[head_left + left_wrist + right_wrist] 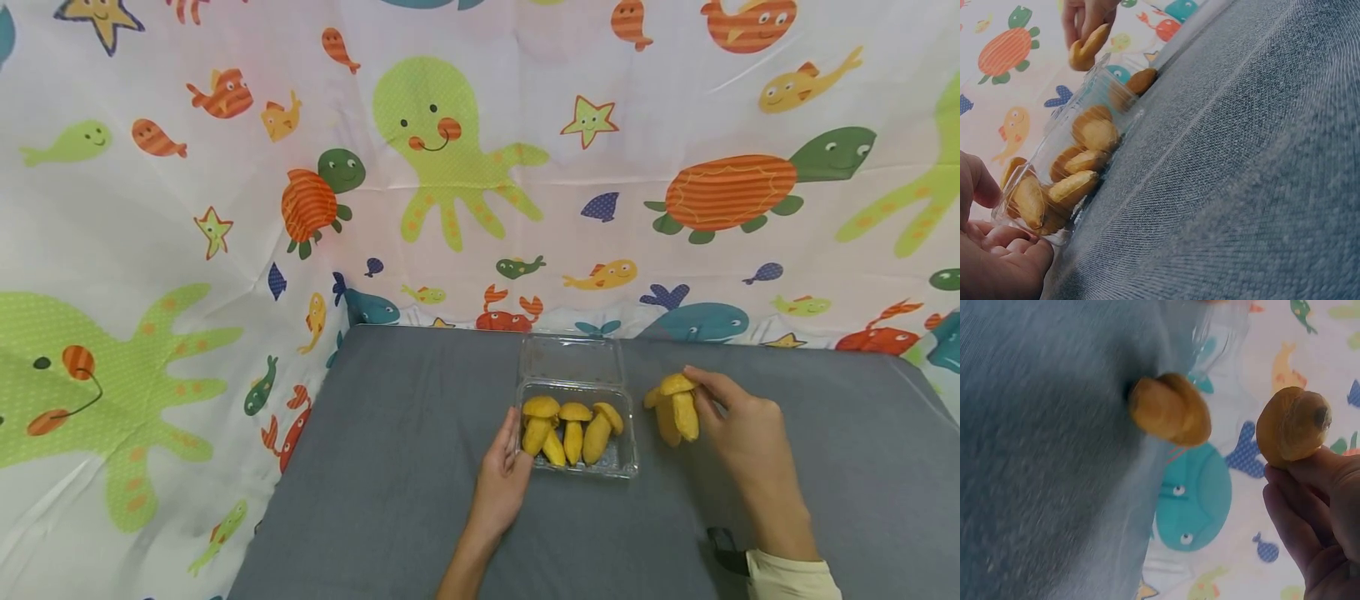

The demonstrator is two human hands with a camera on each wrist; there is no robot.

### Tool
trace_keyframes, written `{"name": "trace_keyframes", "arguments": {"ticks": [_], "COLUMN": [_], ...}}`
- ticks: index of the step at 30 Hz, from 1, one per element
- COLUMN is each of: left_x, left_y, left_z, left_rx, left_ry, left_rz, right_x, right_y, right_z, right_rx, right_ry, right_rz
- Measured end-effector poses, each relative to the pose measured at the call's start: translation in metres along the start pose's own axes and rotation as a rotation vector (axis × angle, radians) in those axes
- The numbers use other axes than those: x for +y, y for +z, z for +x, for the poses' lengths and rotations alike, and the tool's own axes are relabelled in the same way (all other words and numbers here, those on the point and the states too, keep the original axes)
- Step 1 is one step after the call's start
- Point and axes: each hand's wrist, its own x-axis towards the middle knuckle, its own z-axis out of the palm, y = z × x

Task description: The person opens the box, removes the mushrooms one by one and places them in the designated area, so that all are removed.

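Note:
A clear plastic clamshell container [628, 462] sits on the grey cloth with its lid [572, 358] folded back. Several yellow mushrooms [597, 437] lie inside, caps toward the back. My left hand [502, 487] holds the container by its left side; in the left wrist view, the thumb and curled fingers [1016, 244] are at its near corner. To the right of the container, my right hand [750, 429] pinches a yellow mushroom [684, 408] in the air, stem down. Beneath it, partly hidden in the head view, another mushroom [1169, 409] rests on the cloth.
A grey cloth [405, 467] covers the table. Behind it and along the left side hangs a white curtain [517, 125] printed with sea animals. A dark strap-like thing [726, 552] shows by my right sleeve [791, 577].

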Motion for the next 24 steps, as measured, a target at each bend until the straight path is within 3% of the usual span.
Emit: {"name": "trace_keyframes", "arguments": {"ticks": [12, 24], "left_x": [0.001, -0.001], "left_y": [0.002, 0.001], "left_z": [-0.001, 0.0], "left_rx": [0.0, 0.008], "left_ry": [0.002, -0.008], "left_rz": [-0.004, -0.017], "right_x": [0.025, 0.036], "right_y": [-0.009, -0.01], "right_z": [-0.005, -0.006], "right_rx": [0.031, -0.06], "right_ry": [0.058, 0.137], "right_rz": [-0.072, -0.117]}}
